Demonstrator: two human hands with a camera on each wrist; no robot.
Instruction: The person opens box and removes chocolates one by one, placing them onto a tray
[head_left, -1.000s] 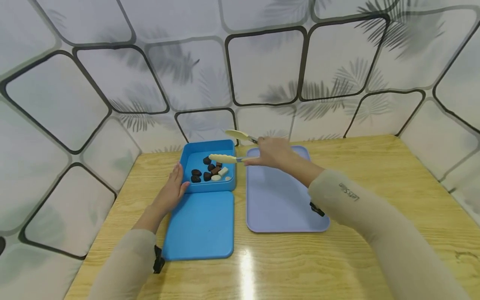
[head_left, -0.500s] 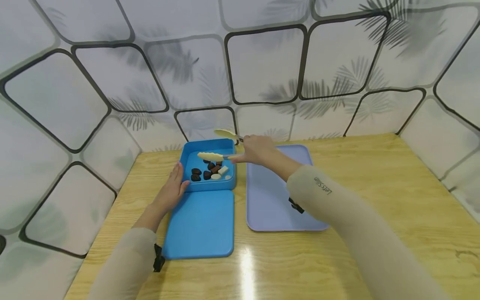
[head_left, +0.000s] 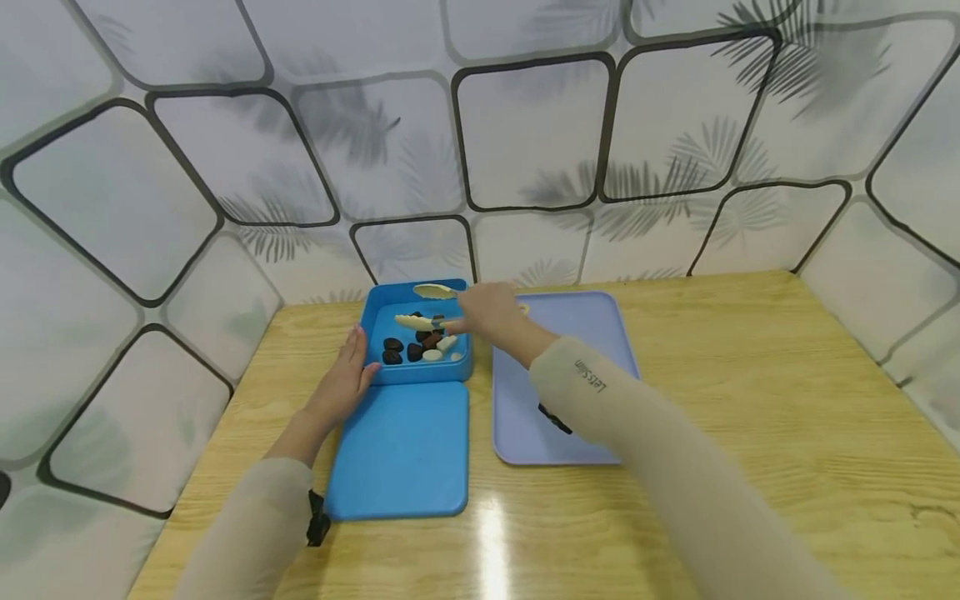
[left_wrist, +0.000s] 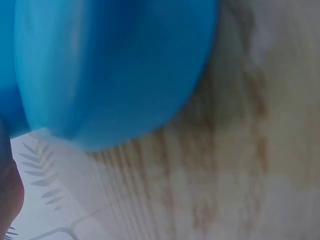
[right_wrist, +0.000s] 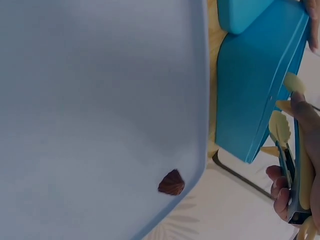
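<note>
In the head view, my left hand [head_left: 341, 387] lies with straight fingers along the left wall of a blue box [head_left: 420, 374], thumb at its front corner. Dark, brown and white chocolates [head_left: 392, 344] lie in the box, several of them partly hidden. My right hand [head_left: 491, 312] grips a pair of tongs [head_left: 417, 322] with cream tips. The two tips are spread apart over the box, and I see nothing between them. A shell-like brown chocolate [right_wrist: 172, 183] rests near a corner of the lilac tray [right_wrist: 100, 100] in the right wrist view.
A flat blue panel, like a lid [head_left: 405, 450], lies directly in front of the box. Right of both is the lilac tray, partly under my right forearm. Behind the wooden table [head_left: 750, 375] rises a patterned wall [head_left: 532, 133].
My right hand has moved left with the tongs, and lower, from above the gap between tray and box to the box's right edge. The left hand has stayed put.
</note>
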